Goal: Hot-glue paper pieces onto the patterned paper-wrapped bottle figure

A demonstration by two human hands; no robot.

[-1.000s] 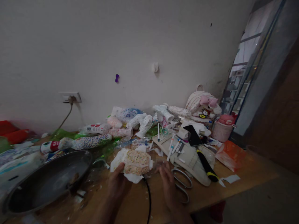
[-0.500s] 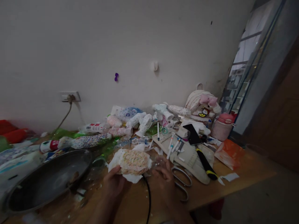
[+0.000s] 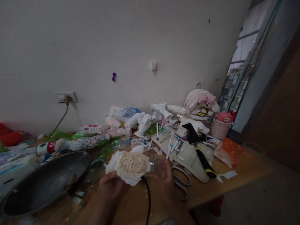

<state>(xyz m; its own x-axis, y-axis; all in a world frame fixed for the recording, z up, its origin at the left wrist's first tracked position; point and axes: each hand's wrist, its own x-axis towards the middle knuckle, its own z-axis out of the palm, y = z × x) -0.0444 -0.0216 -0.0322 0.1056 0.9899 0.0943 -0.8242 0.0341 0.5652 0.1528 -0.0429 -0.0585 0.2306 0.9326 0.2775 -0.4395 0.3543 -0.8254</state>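
Above the table's front, both hands hold a clear plastic bottle (image 3: 157, 164), its body wrapped in white paper (image 3: 133, 164) with wavy multicoloured marks. My left hand (image 3: 112, 184) grips the wrapped left end from below, the thumb on the paper's edge. Around the bare clear end curls my right hand (image 3: 164, 177), its fingers partly in shadow. Loose paper edges hang below the bottle. A black cable (image 3: 148, 200) runs beneath it, and large scissors (image 3: 181, 181) lie just right of my right hand.
A dark basin (image 3: 47, 181) stands at left. Patterned wrapped bottles (image 3: 89, 141) lie along the wall. Several markers (image 3: 172, 145), a black phone (image 3: 192, 132) and a black-and-yellow box cutter (image 3: 206, 162) rest on a pale cloth. A backpack (image 3: 199, 103) and pink flask (image 3: 220, 126) stand behind.
My right hand has closed around the bottle's clear end. The bottle has turned a little, showing more of its patterned side. The view has shifted slightly right.
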